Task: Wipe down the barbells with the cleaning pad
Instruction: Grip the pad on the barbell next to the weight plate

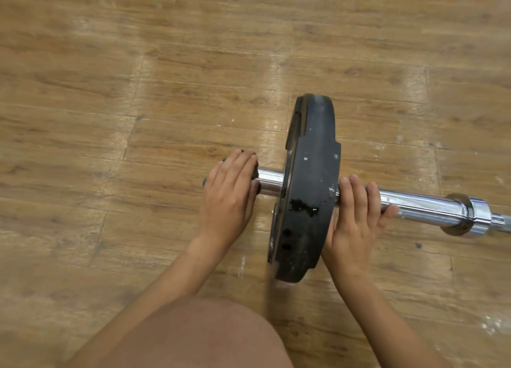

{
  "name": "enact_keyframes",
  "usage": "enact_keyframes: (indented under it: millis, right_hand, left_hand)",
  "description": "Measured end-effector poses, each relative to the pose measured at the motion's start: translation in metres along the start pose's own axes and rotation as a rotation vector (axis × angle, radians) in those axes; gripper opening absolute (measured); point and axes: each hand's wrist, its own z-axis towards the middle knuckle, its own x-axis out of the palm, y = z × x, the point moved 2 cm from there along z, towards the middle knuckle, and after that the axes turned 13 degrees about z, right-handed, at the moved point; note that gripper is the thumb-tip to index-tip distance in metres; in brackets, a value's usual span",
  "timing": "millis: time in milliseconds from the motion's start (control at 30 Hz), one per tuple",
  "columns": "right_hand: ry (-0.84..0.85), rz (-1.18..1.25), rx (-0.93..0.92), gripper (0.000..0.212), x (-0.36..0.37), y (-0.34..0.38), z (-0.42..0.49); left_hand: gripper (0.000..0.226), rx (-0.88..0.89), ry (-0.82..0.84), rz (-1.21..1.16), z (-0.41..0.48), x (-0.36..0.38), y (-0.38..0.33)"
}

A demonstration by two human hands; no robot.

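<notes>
A person's left hand (229, 193) wraps its fingers over a dark cleaning pad (255, 171), clasping it round the outer end of a chrome barbell (420, 204) that lies on a worn wood-plank floor (138, 91). The pad shows only as dark edges beyond the fingertips and knuckles, just left of a black weight plate (312, 174) standing upright on the sleeve. On the plate's other side the right hand (354, 215) holds the sleeve, fingers curved over the top of the steel and thumb stretched along its near side. The plate's rim is scuffed, flecked with white and chipped to a glossy black patch. Its face is seen nearly edge-on, and any marking there cannot be read. Farther right, the sleeve ends at a thick collar (464, 215). A bare knee (207, 334) fills the bottom of the frame.
</notes>
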Motion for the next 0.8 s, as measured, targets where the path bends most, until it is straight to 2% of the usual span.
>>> enact_keyframes:
  millis: [67, 133, 200, 300, 367, 467, 567, 700, 800]
  right_hand:
    - [0.004, -0.007, 0.002, 0.055, 0.001, -0.002, 0.007]
    - [0.015, -0.011, 0.008, 0.055, 0.003, -0.004, 0.014]
    - [0.032, -0.010, 0.024, 0.051, 0.004, -0.004, 0.022]
    - [0.040, -0.010, 0.057, 0.049, 0.006, 0.000, 0.035]
    - [0.040, -0.029, 0.068, 0.050, 0.008, 0.001, 0.045]
    - [0.062, -0.044, 0.076, 0.050, 0.009, -0.003, 0.059]
    - [0.088, -0.072, 0.071, 0.049, 0.012, -0.007, 0.072]
    - [0.115, -0.095, 0.065, 0.047, 0.015, -0.010, 0.089]
    - [0.124, -0.121, 0.055, 0.045, 0.017, -0.010, 0.100]
  left_hand:
    - [0.044, 0.058, -0.014, 0.066, -0.006, 0.008, -0.010]
    - [0.059, 0.220, 0.001, 0.145, -0.005, 0.015, -0.004]
    - [0.056, 0.276, -0.016, 0.166, 0.008, 0.019, 0.009]
    - [0.040, 0.079, -0.051, 0.070, 0.024, 0.022, 0.007]
    - [0.045, 0.026, -0.061, 0.059, 0.024, 0.030, -0.009]
    - [0.075, 0.221, -0.025, 0.192, 0.017, 0.042, -0.015]
    - [0.074, 0.313, -0.031, 0.247, 0.036, 0.045, 0.003]
    - [0.055, 0.161, -0.010, 0.124, 0.065, 0.045, 0.007]
    - [0.051, 0.065, 0.032, 0.072, 0.077, 0.049, -0.003]
